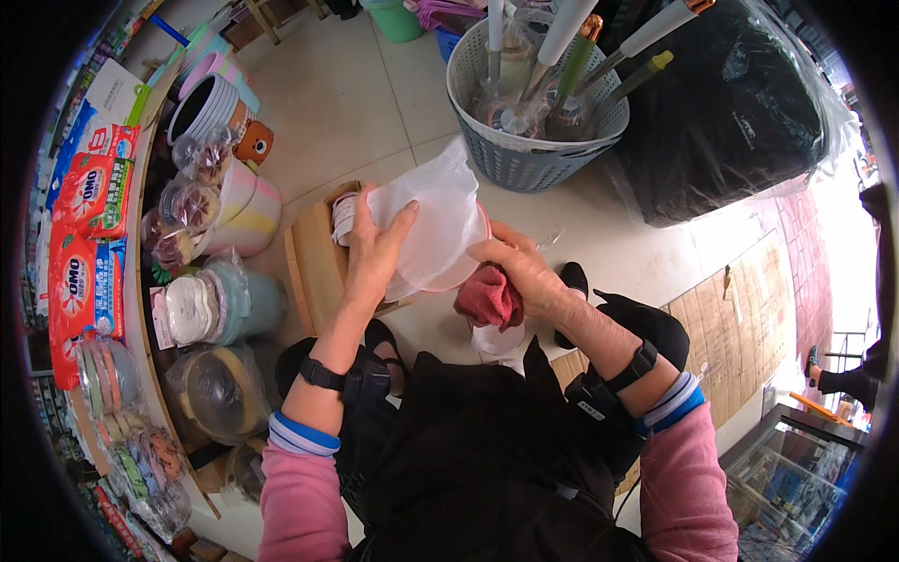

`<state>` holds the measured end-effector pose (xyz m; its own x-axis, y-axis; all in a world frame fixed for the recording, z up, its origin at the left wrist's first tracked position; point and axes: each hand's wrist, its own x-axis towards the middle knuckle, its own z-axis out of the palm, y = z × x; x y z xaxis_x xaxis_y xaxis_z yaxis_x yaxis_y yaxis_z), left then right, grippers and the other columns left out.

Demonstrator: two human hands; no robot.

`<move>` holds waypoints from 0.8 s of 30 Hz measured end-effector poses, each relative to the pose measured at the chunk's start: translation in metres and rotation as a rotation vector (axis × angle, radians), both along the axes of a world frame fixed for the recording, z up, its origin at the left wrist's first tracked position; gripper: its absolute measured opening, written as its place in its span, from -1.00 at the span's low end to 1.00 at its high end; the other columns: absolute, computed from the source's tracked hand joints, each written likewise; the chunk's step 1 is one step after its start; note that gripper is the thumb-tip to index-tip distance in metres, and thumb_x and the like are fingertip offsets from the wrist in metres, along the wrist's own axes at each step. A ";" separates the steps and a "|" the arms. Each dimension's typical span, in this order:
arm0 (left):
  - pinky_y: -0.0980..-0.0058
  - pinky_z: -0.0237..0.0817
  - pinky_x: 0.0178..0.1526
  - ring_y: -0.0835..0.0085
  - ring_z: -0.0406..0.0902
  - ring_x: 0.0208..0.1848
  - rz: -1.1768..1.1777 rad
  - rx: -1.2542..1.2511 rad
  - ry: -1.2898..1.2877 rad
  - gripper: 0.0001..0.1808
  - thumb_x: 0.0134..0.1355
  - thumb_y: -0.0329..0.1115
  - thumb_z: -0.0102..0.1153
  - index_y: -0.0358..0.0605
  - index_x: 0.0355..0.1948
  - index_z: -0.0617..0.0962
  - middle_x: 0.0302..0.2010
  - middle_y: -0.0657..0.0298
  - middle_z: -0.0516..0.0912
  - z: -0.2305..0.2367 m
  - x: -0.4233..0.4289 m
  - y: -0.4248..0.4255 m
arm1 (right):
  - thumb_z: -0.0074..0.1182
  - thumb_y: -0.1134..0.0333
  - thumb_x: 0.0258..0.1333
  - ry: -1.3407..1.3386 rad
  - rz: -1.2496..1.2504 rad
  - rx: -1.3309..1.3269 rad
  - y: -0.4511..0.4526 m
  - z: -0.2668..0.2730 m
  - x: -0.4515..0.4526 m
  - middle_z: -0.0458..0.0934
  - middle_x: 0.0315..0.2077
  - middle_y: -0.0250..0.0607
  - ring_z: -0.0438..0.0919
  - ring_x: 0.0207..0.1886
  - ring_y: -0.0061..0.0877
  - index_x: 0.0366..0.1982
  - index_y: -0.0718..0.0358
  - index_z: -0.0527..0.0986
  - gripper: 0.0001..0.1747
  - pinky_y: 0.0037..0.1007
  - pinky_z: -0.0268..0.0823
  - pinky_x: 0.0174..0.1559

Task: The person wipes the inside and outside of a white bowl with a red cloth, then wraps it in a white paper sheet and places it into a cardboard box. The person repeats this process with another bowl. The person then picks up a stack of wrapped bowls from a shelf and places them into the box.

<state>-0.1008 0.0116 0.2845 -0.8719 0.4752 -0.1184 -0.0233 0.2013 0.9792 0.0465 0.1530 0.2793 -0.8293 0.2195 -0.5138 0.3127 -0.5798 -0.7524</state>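
Before me, between both hands, is a pale round plastic container (449, 270) with a pink-red rim, partly covered by a translucent white plastic sheet or bag (435, 204). My left hand (379, 242) grips the sheet at its left side, thumb on top. At the container's right edge, my right hand (523, 270) pinches the rim and also holds a crumpled red cloth (489, 296), which hangs below the fingers. Under the cloth, a whitish translucent item (497, 340) shows near the floor; its kind is unclear. A cardboard box (316, 260) with white rolled items stands left of my left hand.
Shelves at left hold detergent bags (74, 274), stacked buckets and a striped bin (246, 211). A perforated basket (537, 161) with long-handled tools stands ahead, beside a plastic-wrapped black bag (723, 119). Flattened cardboard (737, 323) lies right. Another person's leg (839, 383) shows far right.
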 end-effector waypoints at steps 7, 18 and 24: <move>0.19 0.25 0.17 0.08 0.41 0.13 -0.346 -0.198 1.119 -0.40 -0.09 -0.28 0.37 -0.19 0.04 0.52 0.00 0.08 0.53 0.018 0.031 -0.012 | 0.11 0.35 0.05 0.019 -0.075 0.073 0.003 -0.005 -0.001 0.54 -0.17 -0.19 0.53 -0.20 -0.57 0.18 0.39 0.32 -0.38 -0.50 0.43 -0.12; 0.02 0.16 0.25 0.06 0.50 0.04 -0.469 -0.126 1.088 -0.66 0.03 -0.55 0.11 -0.38 -0.11 0.49 -0.20 -0.04 0.61 0.004 0.042 0.001 | 0.18 0.33 -0.05 0.034 -0.085 0.137 -0.002 0.005 0.003 0.58 -0.27 -0.21 0.52 -0.26 -0.57 0.19 0.29 0.39 -0.32 -0.50 0.40 -0.17; 0.11 0.19 0.22 -0.11 0.46 0.06 -0.716 -0.168 0.561 -0.57 0.14 -0.37 0.16 -0.34 0.03 0.48 0.01 -0.12 0.54 0.011 0.042 -0.004 | 0.15 0.35 -0.06 0.065 -0.098 0.103 0.000 0.002 0.002 0.56 -0.25 -0.18 0.53 -0.22 -0.53 0.24 0.28 0.34 -0.28 -0.47 0.41 -0.12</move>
<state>-0.0586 0.0075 0.2957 -0.3276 0.9376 0.1163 0.6302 0.1251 0.7663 0.0487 0.1534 0.2812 -0.8321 0.3497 -0.4304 0.2074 -0.5235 -0.8264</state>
